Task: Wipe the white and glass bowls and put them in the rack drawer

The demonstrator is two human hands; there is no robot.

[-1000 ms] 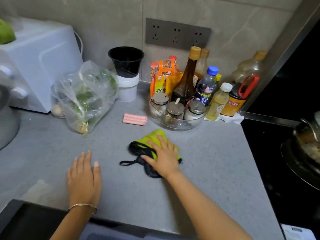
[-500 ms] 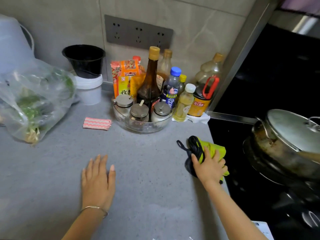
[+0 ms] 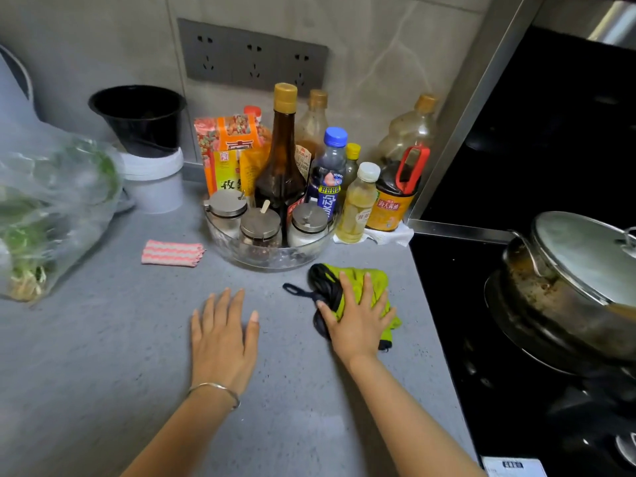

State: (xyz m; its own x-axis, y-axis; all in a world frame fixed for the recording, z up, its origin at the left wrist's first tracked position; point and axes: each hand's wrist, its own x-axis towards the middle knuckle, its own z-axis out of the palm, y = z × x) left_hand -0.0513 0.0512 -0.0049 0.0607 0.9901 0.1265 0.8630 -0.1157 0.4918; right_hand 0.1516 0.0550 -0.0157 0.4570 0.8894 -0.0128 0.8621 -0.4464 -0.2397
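Note:
A green and black cloth (image 3: 373,283) lies on the grey countertop (image 3: 103,356), just in front of a glass bowl (image 3: 272,258). My right hand (image 3: 356,315) presses flat on the cloth with straight fingers. My left hand (image 3: 223,335) rests flat on the bare countertop to the left of it, a bangle on its wrist. The glass bowl holds three lidded spice jars and a brown bottle. A white tub (image 3: 155,185) with a black bucket (image 3: 139,118) set in it stands at the back left. No rack drawer is in view.
Sauce and oil bottles (image 3: 358,204) crowd the back corner under a wall socket strip. A folded pink striped cloth (image 3: 172,253) lies left of the glass bowl. A plastic bag of greens (image 3: 48,208) sits at the left. A black hob with a lidded pan (image 3: 568,277) borders the counter's right edge.
My right hand has slid the cloth across the counter, right toward the hob edge and then back left and up near the glass bowl. My left hand stays flat on the counter.

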